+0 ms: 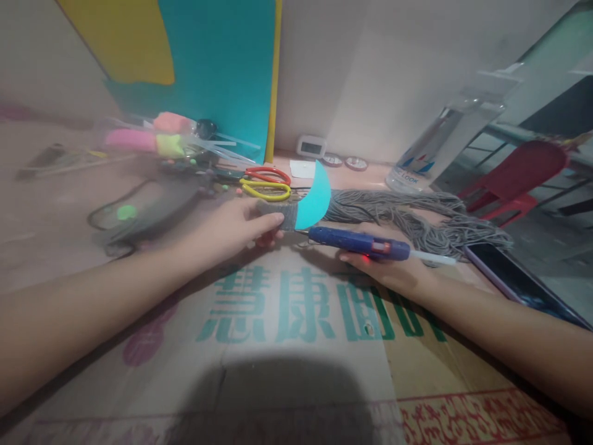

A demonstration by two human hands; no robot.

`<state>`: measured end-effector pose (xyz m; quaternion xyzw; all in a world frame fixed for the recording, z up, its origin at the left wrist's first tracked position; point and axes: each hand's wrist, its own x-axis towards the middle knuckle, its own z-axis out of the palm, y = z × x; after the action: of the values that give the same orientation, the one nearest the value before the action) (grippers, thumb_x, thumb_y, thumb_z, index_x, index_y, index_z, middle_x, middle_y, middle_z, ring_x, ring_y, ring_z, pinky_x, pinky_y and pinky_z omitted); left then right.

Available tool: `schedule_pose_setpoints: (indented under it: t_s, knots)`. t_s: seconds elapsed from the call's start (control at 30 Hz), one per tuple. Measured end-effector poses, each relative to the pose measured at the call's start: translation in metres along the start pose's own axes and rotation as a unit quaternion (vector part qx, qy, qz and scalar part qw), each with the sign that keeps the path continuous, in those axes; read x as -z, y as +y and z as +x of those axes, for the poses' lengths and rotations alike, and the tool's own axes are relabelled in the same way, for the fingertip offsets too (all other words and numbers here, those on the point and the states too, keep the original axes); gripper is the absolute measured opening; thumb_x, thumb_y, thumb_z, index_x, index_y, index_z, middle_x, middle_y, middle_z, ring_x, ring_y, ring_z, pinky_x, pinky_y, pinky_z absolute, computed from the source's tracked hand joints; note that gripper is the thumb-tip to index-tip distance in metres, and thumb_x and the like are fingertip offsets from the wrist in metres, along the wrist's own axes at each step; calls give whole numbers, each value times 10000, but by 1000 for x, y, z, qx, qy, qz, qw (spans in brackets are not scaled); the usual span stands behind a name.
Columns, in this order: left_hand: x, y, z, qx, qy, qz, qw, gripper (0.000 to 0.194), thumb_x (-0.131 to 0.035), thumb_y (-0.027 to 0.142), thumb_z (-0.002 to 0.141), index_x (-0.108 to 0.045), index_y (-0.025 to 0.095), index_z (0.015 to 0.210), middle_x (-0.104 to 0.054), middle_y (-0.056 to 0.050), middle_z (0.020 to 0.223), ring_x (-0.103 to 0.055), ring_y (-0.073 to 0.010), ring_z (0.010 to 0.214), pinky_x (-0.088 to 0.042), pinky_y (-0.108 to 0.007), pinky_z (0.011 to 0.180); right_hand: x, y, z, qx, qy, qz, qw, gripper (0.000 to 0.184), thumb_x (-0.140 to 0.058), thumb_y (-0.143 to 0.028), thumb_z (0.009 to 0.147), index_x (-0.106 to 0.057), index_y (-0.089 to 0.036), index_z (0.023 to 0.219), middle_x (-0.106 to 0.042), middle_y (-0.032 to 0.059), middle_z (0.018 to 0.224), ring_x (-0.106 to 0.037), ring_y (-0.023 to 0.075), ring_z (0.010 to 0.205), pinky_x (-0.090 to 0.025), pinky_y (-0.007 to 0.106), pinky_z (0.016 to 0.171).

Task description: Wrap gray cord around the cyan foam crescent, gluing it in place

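- Well left of the glue gun (359, 243) and beyond it, coloured packets (148, 140) in pink, coral and yellow lie in a blurred heap.
- Also beyond the glue gun and to its left, a turquoise board (222, 68) with a yellow patch stands upright.
- Left of the glue gun's tip, the left hand (243, 222) has its thumb and fingers pinched around a grey wrapped piece.
- Just beyond that hand, left of the glue gun, lie scissors handles (266, 190), one loop red, one yellow.
- The grey wrapped piece (290, 214) sits just left of the glue gun's tip; it looks ridged, as if wound with cord. Whether the tip touches it, I cannot tell.
- At its right end, just above the glue gun's front, a bright turquoise half-moon (315, 199) stands up, flat and smooth, its curved edge facing right.
- The glue gun is dark blue, with a red glow beneath and a pale stick out of its back.
- The right hand (393, 269) is curled around the glue gun.
- Beyond the glue gun, to its right, lies a tangled grey cord bundle (440, 222).
- Farther right of the glue gun lies a phone (514, 278).
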<state>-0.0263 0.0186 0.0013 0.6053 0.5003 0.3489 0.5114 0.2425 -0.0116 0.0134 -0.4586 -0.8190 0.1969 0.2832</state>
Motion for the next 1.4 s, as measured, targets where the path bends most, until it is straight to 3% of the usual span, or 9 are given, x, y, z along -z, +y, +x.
schedule_pose_setpoints:
  t_s: [0.43,1.0,1.4]
  knots:
    - [-1,3,-1,-8,2,13,1000,220,-622,393,810,-631,176,773,-679,-14,704,-617,-123,616,-514,-240,588,-1,1,0,31,4,-10,999,117,-669,-312,807,-694,-237,894,-706,6,779,-630,167,666,-485,276,616]
    - [-2,5,-2,-13,4,25,1000,225,-627,395,803,-626,177,749,-671,-10,693,-612,-123,609,-503,-231,568,-3,-4,-1,-26,35,-16,999,121,-679,-338,780,-668,-223,816,-688,7,744,-619,168,668,-475,277,626]
    - [-1,3,0,-11,-3,21,1000,208,-617,389,811,-626,187,757,-672,-6,689,-612,-122,603,-517,-241,593,0,-1,0,-19,3,-35,999,130,-670,-340,785,-662,-216,821,-681,17,734,-623,178,663,-498,289,609]
